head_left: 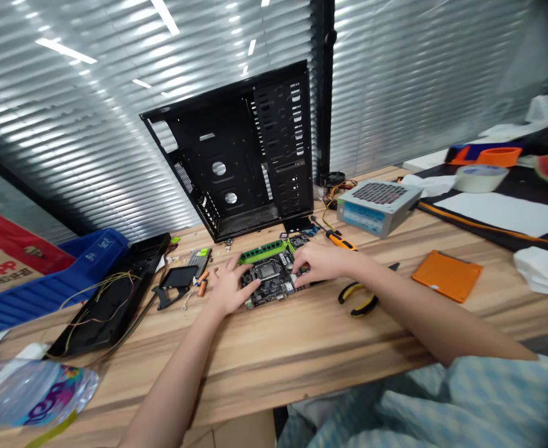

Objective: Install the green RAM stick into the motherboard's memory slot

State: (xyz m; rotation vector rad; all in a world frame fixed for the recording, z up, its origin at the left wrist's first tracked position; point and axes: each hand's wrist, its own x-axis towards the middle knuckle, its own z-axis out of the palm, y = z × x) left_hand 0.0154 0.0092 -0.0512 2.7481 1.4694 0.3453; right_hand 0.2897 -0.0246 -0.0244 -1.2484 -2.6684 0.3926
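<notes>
Your left hand (227, 289) rests fingers apart on the motherboard (274, 281); your right hand (319, 262) curls, its pinch unclear. Likely stiff, fragile: hold bare edges.

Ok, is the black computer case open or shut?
Open: the side of the black computer case facing the camera has no cover on it, so its inside shows.

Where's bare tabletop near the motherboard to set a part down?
Bare wood between the forearms, in front of the motherboard; smaller patch between power supply and orange plate. Crowded: left of the left hand, small parts and black tray; behind the motherboard, case and screwdriver.
</notes>
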